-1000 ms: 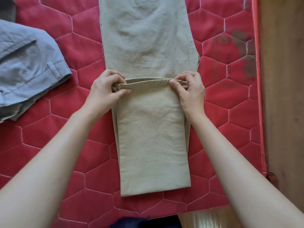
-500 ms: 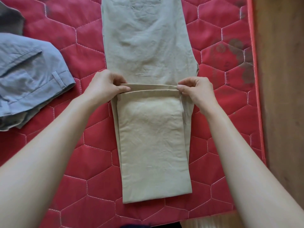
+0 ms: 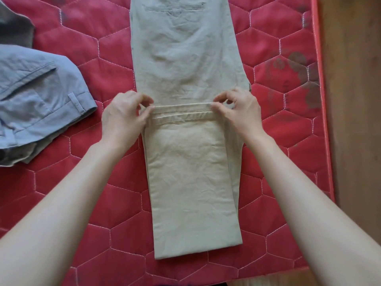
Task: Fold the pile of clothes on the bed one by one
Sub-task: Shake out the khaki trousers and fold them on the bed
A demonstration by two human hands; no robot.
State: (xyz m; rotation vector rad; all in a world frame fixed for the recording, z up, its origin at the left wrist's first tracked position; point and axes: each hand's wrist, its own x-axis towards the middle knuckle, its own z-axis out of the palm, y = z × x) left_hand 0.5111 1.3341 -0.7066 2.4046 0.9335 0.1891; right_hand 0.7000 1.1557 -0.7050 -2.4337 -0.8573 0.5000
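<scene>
With the hems brought up to mid-garment, the first fold of the trousers is being squared off:
Garment: beige trousers [image 3: 185, 65] lie lengthwise on the red quilted mattress [image 3: 278, 131], waistband end far from the person, back pocket [image 3: 175, 8] visible at the top edge
Fold: lower legs are doubled back over the upper legs; the fold line [image 3: 198, 251] sits nearest the person, and the 2 stitched hems [image 3: 183, 112] lie across the thigh area, one just behind the other
Left hand: left hand [image 3: 125, 118] pinches the left end of the hems between thumb and curled fingers
Right hand: right hand [image 3: 239, 112] pinches the right end of the hems, thumb and forefinger closed on the edge
Change: compared with 1 s ago, the hems lie flatter and farther up the garment, and both stitched edges now show as 2 parallel lines; the grip has shifted from a fuller hold to fingertip pinches
Meaning: judged as alignment of the first fold, with release and a second fold toward the waistband likely to follow
Other clothes: blue-grey trousers [image 3: 37, 96] lie at the left, well apart, with a dark garment [image 3: 16, 32] behind them
Surroundings: wooden floor [image 3: 354, 120] borders the mattress on the right
</scene>
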